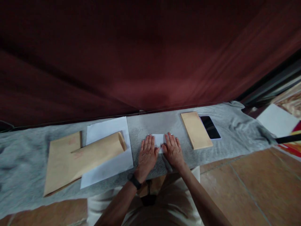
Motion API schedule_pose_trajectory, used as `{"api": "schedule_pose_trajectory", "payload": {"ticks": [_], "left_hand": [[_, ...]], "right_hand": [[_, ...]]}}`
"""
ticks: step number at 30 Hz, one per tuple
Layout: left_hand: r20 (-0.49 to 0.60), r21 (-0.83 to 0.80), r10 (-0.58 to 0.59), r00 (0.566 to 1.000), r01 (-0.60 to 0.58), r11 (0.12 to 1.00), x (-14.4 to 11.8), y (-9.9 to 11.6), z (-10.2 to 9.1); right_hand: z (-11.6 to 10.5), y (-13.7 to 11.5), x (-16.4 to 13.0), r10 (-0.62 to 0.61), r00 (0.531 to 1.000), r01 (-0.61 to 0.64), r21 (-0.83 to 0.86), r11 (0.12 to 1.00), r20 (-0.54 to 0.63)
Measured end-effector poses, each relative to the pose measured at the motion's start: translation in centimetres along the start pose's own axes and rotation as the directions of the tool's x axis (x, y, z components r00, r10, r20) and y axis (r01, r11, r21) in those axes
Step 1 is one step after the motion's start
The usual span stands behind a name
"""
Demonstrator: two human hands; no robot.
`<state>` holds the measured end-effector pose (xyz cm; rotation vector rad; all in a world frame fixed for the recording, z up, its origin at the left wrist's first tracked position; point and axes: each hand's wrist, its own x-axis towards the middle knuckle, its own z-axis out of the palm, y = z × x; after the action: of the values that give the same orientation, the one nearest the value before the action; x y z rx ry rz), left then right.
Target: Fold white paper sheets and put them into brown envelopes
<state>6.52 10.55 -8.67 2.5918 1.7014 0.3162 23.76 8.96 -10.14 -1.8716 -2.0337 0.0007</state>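
While both palms lie flat on the grey cloth [28, 163], a small folded white paper [158, 139] shows between and just beyond them, its lower part hidden under the hands. The left hand [147, 155] presses its left edge with fingers straight and together, gripping nothing; the right hand [173, 150] covers the right edge the same way. The paper sits mid-cloth, between the manila envelopes [81, 157] and the tan envelope [196, 130] beside a phone [210, 126].

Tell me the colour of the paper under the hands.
White; the paper lies under both flat hands on a grey cloth, seen in the head view.
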Motion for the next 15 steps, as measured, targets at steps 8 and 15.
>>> {"api": "schedule_pose_trajectory", "payload": {"ticks": [8,15], "left_hand": [[-0.056,-0.037,-0.057,0.997,0.055,0.998,-1.2,-0.3,-0.2],[-0.076,-0.079,-0.049,0.996,0.043,0.996,-1.2,-0.6,-0.6]], "right_hand": [[-2.1,2.1,4.6,-0.019,0.983,0.01,0.048,0.999,0.185],[-2.9,2.2,7.0,0.008,0.947,-0.009,0.001,1.0,0.322]]}}
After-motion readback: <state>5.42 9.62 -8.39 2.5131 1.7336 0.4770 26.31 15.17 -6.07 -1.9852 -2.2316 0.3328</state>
